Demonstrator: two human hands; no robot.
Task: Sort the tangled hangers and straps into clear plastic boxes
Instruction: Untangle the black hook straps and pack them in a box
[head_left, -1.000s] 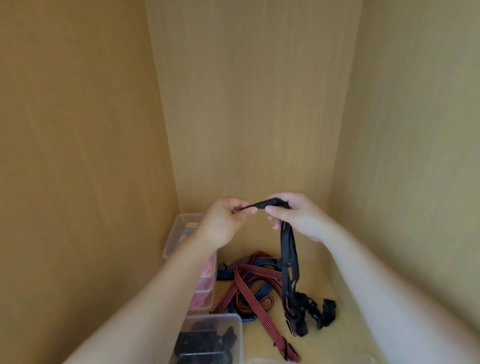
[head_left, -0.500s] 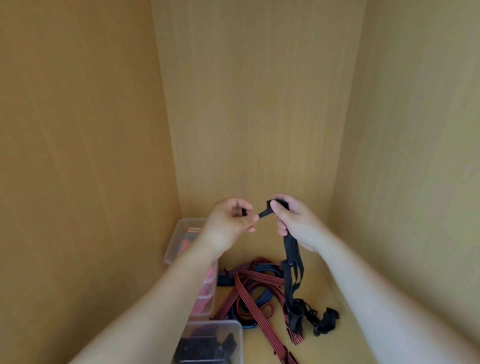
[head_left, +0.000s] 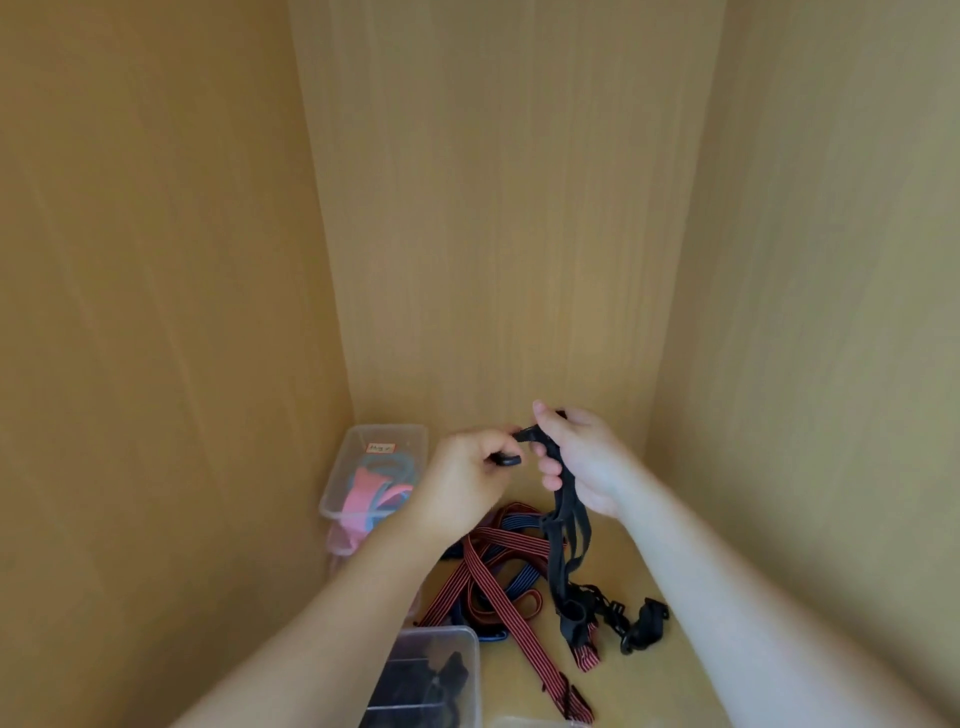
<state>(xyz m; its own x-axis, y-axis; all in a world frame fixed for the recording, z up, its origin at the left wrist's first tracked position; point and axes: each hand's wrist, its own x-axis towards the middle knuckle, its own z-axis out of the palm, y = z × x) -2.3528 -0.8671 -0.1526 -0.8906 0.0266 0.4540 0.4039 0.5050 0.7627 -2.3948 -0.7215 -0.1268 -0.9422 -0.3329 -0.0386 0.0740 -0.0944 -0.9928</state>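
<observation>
Labelled clear box (head_left: 375, 457) stands left of the striped strap pile (head_left: 496, 577) and holds pink and blue pieces; more of it shows than half a second ago. Left hand (head_left: 467, 480), above the pile, has dropped slightly. Its fingers are curled on a small black piece, possibly the strap's end; blur prevents confirmation. Black strap (head_left: 569, 525) hangs down to the pile's right edge. Right hand (head_left: 584, 462), above the pile, grips the strap, thumb now raised.
</observation>
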